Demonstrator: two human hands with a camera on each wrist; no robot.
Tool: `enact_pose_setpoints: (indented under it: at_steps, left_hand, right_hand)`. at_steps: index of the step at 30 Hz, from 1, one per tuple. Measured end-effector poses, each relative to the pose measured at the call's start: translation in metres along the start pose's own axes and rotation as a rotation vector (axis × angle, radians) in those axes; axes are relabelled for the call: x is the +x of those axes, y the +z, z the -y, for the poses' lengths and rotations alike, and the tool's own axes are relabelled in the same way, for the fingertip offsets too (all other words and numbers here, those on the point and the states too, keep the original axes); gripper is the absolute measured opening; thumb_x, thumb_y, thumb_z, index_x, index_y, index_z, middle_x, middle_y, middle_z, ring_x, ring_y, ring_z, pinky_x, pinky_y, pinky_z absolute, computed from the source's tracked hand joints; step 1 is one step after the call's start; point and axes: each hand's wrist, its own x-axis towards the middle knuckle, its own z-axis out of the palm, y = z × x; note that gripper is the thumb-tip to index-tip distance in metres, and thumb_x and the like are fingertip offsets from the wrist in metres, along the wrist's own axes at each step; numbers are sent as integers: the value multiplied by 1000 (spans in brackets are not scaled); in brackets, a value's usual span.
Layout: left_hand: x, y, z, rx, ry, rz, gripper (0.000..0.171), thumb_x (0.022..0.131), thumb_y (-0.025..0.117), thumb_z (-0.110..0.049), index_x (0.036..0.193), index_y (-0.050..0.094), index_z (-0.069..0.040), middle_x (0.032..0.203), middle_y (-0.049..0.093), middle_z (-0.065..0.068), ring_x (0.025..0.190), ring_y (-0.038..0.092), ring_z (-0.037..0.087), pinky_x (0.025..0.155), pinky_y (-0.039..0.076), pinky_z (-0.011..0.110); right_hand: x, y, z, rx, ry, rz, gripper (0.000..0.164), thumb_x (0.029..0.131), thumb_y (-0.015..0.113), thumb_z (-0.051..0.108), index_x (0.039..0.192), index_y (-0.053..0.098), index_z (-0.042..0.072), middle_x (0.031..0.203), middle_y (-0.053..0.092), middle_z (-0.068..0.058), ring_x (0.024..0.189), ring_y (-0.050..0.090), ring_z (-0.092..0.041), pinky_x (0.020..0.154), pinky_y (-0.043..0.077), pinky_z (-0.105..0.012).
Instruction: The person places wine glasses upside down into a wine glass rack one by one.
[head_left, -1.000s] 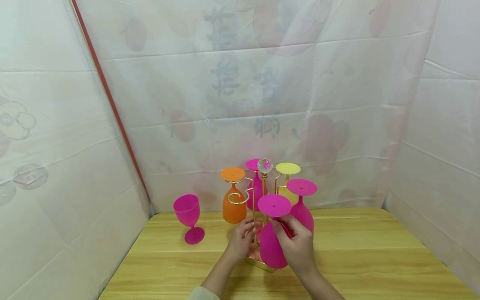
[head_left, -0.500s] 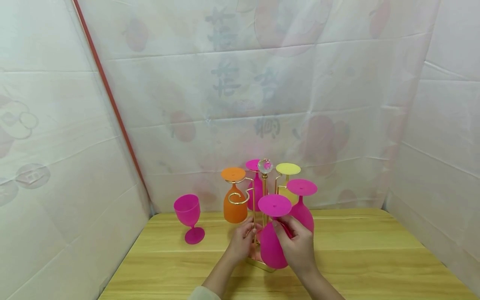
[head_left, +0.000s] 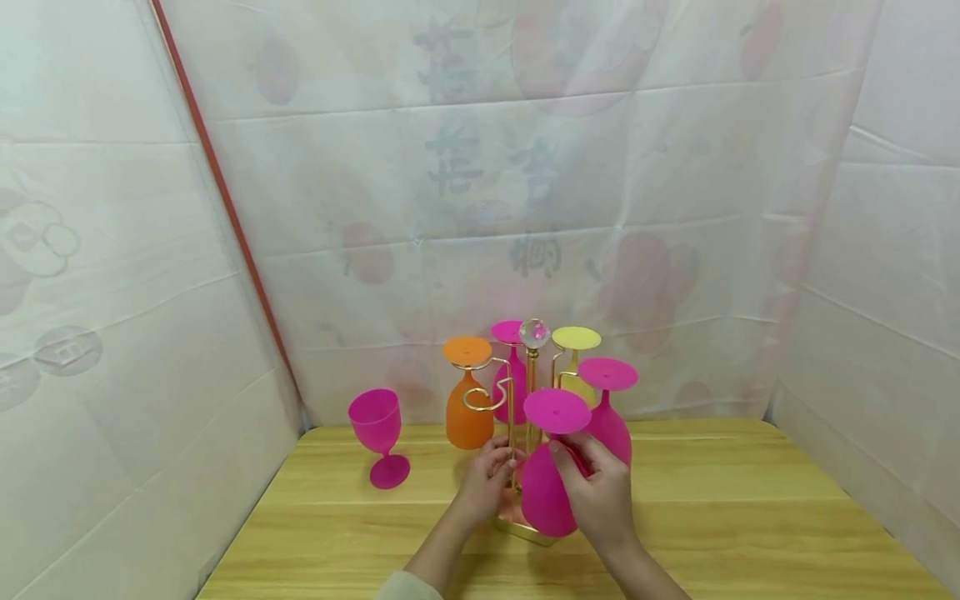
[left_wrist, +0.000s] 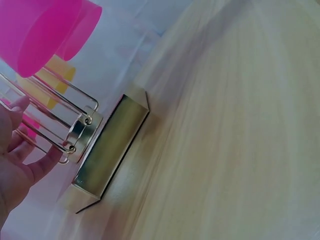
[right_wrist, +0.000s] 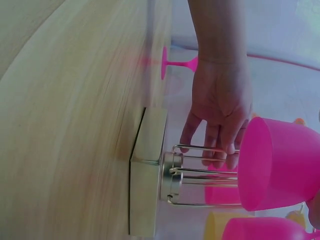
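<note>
My right hand pinches an upside-down pink goblet near its stem, at the front of a gold goblet rack. In the right wrist view, this goblet's open rim points toward the rack's base. Whether its stem sits in a rack hook is hidden. My left hand holds the rack's upright wires low on its left side; the left wrist view shows its fingers around them. Orange, yellow and two pink goblets hang upside down around the rack.
Another pink goblet stands upright on the wooden table, left of the rack. A bare curled hook faces front left. A clear crystal knob tops the rack. Printed white curtains enclose the back and sides.
The rack, the front pink goblet and my right hand have shifted very slightly right. Both hands keep their hold. The upright pink goblet has stayed put.
</note>
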Motion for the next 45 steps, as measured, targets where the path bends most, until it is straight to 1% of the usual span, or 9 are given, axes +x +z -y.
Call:
enact_pose_setpoints:
  at_steps: [5,16,21,27,32,35,38,42,45]
  left_hand:
    - [0,5,-4,-45,-77,-24,26,103,50,-15,112,68,0,146,42,19,137,38,41,93,55,35]
    - [2,21,-3,-86,-24,-118,21,101,51,-9,109,68,1,135,47,18,126,51,34,92,51,19]
    - [3,34,-3,-47,-30,-172,22,101,49,-8,109,68,0,134,44,16,124,48,31,88,54,23]
    - [6,49,-7,-9,-71,-290,19,100,50,-4,103,69,-3,132,44,15,124,47,29,94,53,27]
    - [7,58,-13,-16,-107,-356,19,99,50,1,100,68,-2,133,42,17,122,50,28,95,53,28]
    - [8,63,-13,4,-100,-392,20,99,51,1,98,70,-7,131,44,16,118,54,26,95,53,28]
    - [8,65,-12,-3,-111,-402,21,99,52,0,98,70,-10,131,44,13,116,56,24,95,52,26]
    - [5,68,-13,-60,-137,-387,20,99,51,1,101,69,-5,132,43,13,118,55,22,97,51,25]
    - [4,68,-13,-49,-130,-387,19,99,51,1,101,69,-5,132,44,13,117,55,23,96,52,25]
  right_hand:
    - [3,-5,-1,-19,11,-21,17,89,70,5,106,72,9,98,74,-7,94,69,-2,81,55,-16]
    - [6,-11,-5,-27,-53,-79,21,87,70,-2,106,72,5,97,75,-10,94,69,-3,80,54,-13]
    - [8,-16,-10,-78,-18,-88,18,89,70,1,106,72,4,99,75,-9,96,67,2,80,53,-13]
    - [12,-23,-13,-110,40,-116,22,89,70,3,110,72,5,105,75,-7,101,66,1,81,51,-11]
    - [16,-26,-16,-99,67,-116,24,90,69,4,114,71,5,110,73,-9,104,65,1,83,51,-12]
    - [18,-27,-18,-101,90,-112,26,91,69,6,116,71,7,113,73,-8,105,63,5,83,50,-11]
    - [19,-27,-20,-112,105,-113,26,90,70,7,116,71,7,112,73,-6,103,63,7,82,50,-10]
    - [18,-30,-22,-136,114,-128,26,89,71,7,115,71,7,110,74,-6,99,63,9,80,50,-8]
    - [17,-31,-23,-133,112,-139,26,90,71,7,116,71,8,110,74,-6,99,63,9,80,50,-8]
